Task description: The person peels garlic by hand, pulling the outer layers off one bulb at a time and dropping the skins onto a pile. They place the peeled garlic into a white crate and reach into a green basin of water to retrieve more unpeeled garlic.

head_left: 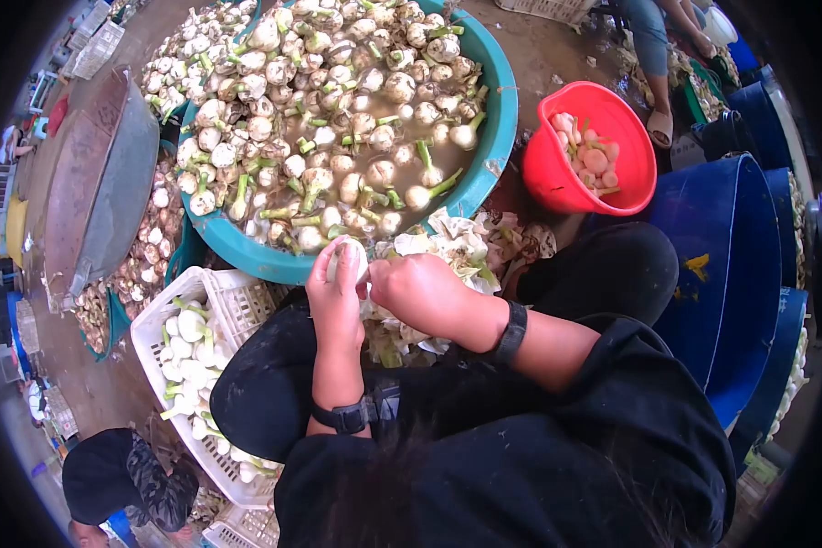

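Note:
My left hand (334, 290) is closed around a pale, peeled-looking garlic bulb (360, 259) and holds it up at the near rim of a round teal tub (500, 110). Beside it, my right hand (422, 285) is curled into a fist against the bulb's right side. What its fingers grip is hidden from this angle. Muddy garlic bulbs (397, 89) with green stem stubs fill the tub, many of them in brown water. Beneath and behind my hands lies a heap of stripped garlic skins (458, 245).
A white plastic crate (217, 477) of cleaned garlic bulbs (190, 352) stands at my left. Beyond my right knee is a red bucket (603, 203) with some bulbs inside. Blue barrels (685, 237) line the right. Other people sit at the lower left and upper right; a rusty wheelbarrow (91, 183) stands left.

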The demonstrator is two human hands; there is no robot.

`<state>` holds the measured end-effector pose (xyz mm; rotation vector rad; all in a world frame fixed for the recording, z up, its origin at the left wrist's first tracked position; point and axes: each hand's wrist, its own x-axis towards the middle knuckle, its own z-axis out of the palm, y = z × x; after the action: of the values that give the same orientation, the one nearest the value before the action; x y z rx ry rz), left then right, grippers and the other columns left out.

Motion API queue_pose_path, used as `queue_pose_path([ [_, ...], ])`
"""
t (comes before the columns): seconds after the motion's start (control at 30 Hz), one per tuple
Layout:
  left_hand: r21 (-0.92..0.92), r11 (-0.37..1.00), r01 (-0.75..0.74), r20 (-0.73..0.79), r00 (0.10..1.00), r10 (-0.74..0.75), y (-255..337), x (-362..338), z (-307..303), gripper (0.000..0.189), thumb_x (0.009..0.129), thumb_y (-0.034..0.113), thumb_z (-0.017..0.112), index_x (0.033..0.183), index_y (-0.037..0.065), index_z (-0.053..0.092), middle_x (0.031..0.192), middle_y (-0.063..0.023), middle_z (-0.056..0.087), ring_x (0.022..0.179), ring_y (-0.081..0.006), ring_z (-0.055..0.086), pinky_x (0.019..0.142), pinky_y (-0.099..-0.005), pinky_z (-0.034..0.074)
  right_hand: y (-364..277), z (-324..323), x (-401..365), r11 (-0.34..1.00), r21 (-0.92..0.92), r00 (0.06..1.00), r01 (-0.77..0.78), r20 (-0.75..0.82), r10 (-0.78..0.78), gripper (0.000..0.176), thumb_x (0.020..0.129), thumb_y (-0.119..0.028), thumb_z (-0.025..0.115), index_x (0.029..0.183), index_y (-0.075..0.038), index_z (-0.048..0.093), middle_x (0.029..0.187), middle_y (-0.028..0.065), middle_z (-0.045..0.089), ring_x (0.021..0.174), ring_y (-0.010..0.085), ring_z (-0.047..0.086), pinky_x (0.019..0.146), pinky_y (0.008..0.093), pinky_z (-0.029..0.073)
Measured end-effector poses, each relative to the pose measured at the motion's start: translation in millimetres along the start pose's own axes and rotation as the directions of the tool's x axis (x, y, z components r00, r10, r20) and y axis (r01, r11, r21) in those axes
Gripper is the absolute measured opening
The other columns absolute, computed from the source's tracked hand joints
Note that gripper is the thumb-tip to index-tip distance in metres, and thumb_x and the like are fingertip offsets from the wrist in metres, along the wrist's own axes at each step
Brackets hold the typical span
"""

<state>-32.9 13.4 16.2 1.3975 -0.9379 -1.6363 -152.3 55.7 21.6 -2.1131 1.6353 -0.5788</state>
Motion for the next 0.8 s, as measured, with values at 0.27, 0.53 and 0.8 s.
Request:
queue_pose_path([
  [0.27, -0.143, 0.989, -0.033, 0.234, 0.970, 0.066, 9.5, 3.4, -5.6, 0.032, 0.084, 0.011, 0.055, 0.114, 0.001, 0.050, 0.098, -0.0056, 0.057, 0.086, -0.0101, 0.053, 0.071, -0.0250, 0.045, 16.4, 13.9, 5.1, 0.516, 0.837, 0.923, -0.179, -0.038, 0.382, 0.022, 0.085, -0.018, 0.052, 0.079, 0.003, 0.059, 0.060, 0.0045, 0.055, 0.045, 0.0089, 0.042, 0.044, 0.0261, 0.037],
  [0.53, 0.586, 0.319, -0.745, 0.549, 0.654, 0.520, 19.9, -14.7, 3.1, 0.041, 0.066, -0.010, 0.056, 0.105, 0.001, 0.055, 0.114, -0.0153, 0.052, 0.111, -0.0244, 0.046, 0.090, -0.0347, 0.039, 50.0, -8.3, 7.0, -0.198, 0.805, 0.695, -0.559, 0.585, 0.417, 0.021, 0.088, -0.019, 0.052, 0.090, -0.001, 0.062, 0.077, 0.0040, 0.063, 0.060, 0.0087, 0.056, 0.047, 0.0229, 0.045],
  [0.8, -0.515, 0.855, 0.055, -0.014, 0.997, -0.072, 1.1, 12.6, -20.2, 0.023, 0.083, 0.023, 0.059, 0.098, 0.005, 0.055, 0.112, -0.0095, 0.054, 0.097, -0.0200, 0.056, 0.078, -0.0307, 0.050, 37.8, -13.1, -33.5, 0.158, 0.974, 0.953, -0.164, 0.115, 0.280, 0.021, 0.088, -0.017, 0.049, 0.102, -0.003, 0.056, 0.089, 0.0005, 0.059, 0.079, 0.0076, 0.053, 0.072, 0.0230, 0.041],
])
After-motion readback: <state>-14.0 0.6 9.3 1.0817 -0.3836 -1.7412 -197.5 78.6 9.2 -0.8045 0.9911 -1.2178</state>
